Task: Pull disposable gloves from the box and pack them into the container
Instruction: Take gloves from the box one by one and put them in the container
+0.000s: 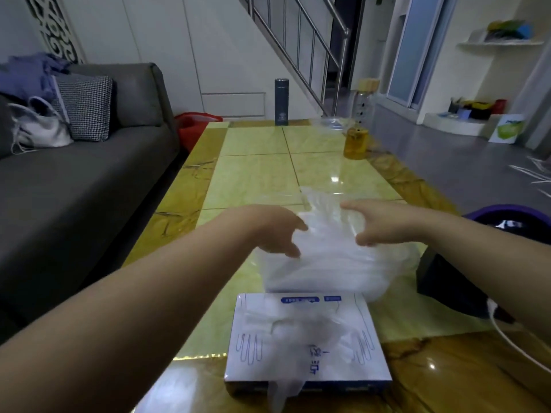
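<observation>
A white and blue glove box (pixel 307 341) lies flat at the near edge of the table. One clear glove (pixel 286 389) hangs out of its opening toward me. Just beyond the box lies a heap of clear plastic gloves (pixel 328 266); I cannot tell whether a bag or container surrounds it. My left hand (pixel 268 231) reaches in from the left, thumb and fingers closing on the heap's upper left part. My right hand (pixel 384 225) comes from the right, with the plastic between its thumb and curled fingers.
The glossy yellow-green tiled table (pixel 256 174) carries a dark flask (pixel 281 101), a bottle of amber liquid (pixel 357 126) and a clear plastic item (pixel 329 123) at its far end. A grey sofa (pixel 74 180) stands left. A purple-rimmed bin (pixel 512 213) and white cable (pixel 512 338) lie right.
</observation>
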Tool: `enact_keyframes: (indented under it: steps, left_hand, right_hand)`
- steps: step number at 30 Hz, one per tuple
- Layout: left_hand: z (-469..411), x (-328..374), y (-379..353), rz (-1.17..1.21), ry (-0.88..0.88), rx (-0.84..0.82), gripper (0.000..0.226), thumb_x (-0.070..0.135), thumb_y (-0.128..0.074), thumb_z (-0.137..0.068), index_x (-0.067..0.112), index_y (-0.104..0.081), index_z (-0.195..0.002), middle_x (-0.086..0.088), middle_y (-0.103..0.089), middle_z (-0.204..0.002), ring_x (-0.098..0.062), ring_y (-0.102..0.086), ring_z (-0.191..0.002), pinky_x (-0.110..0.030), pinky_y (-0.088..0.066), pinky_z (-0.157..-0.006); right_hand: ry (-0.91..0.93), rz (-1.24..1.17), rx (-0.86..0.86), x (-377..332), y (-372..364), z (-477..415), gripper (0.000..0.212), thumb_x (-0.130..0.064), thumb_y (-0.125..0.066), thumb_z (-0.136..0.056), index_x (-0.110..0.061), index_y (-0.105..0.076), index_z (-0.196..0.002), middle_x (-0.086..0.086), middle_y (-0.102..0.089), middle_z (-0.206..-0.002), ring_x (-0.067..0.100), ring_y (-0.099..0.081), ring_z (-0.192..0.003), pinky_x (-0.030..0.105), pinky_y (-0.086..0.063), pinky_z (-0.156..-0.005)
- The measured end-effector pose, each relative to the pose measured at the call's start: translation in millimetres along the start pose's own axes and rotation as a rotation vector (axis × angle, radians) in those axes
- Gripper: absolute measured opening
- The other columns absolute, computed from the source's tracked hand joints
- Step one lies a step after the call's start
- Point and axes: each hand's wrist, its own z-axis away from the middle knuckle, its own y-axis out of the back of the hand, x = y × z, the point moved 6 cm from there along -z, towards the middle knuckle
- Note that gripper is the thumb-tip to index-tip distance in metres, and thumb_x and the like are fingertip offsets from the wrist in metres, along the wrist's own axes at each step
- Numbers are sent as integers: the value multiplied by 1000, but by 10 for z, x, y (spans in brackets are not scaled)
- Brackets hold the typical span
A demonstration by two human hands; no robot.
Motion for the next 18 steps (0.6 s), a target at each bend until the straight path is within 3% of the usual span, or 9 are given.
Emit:
enact_keyframes:
  steps: [2,4,7,9,11,14,16,18]
  left_hand:
    - [-164,-14,-126,-90,47,-133,63,43,-51,-94,27,-25,-149,2,-28,-154,-21,-28,-140,-35,-25,-111]
    - [-291,2,-199,-140,48,-191,64,44,-50,-95,26,-24,-150,2,-25,-156,-21,-25,-142,-37,-22,-113]
    - [-387,26,-282,-165,31,-241,63,43,-50,-95,25,-24,-150,1,-24,-156,-21,-25,-142,-37,-22,-113]
    - [-459,19,-332,-164,28,-256,63,43,-50,-95,26,-24,-150,1,-26,-155,-21,-27,-141,-36,-23,-112]
    - [-500,19,-395,-175,27,-281,62,43,-49,-96,26,-24,-150,1,-28,-155,-21,-29,-140,-35,-24,-112]
    - [-561,47,-478,-179,20,-320,61,41,-47,-97,25,-24,-150,-1,-28,-154,-21,-30,-139,-35,-25,-112]
    - [-596,27,-541,-190,42,-361,65,41,-49,-96,24,-20,-151,-3,-27,-154,-23,-30,-139,-35,-26,-110]
    - [-634,-25,-636,-200,91,-411,65,45,-49,-95,21,-24,-150,-7,-32,-151,-27,-35,-135,-36,-30,-106]
  right_hand:
    - [-32,133,-65,11,-57,-14,82,-14,-66,-84,-20,-19,-151,4,-34,-151,15,-59,-103,26,-48,-89]
    - [-76,268,-69,8,-61,4,80,-20,-70,-84,-20,-24,-150,7,-31,-151,24,-48,-124,32,-44,-99]
    - [35,609,247,-212,136,56,51,-26,-68,-84,-22,-51,-132,9,-35,-141,29,-40,-123,38,-44,-96]
    - [152,587,329,-321,117,11,42,-27,-69,-84,-20,-58,-124,5,-45,-130,26,-47,-113,38,-46,-92]
    - [154,444,102,-293,-112,-131,56,-33,-72,-82,-17,-52,-132,4,-49,-127,23,-55,-106,37,-50,-89]
    - [10,292,-270,-79,-457,-326,100,-41,-79,-72,-25,-18,-150,6,-32,-144,29,-58,-107,39,-55,-85]
    - [-35,309,-341,48,-540,-397,118,-46,-83,-65,-30,-3,-151,8,-22,-149,35,-56,-111,42,-55,-85]
    - [-53,379,-355,125,-594,-431,126,-47,-82,-66,-28,9,-151,11,-15,-154,39,-45,-125,45,-49,-94]
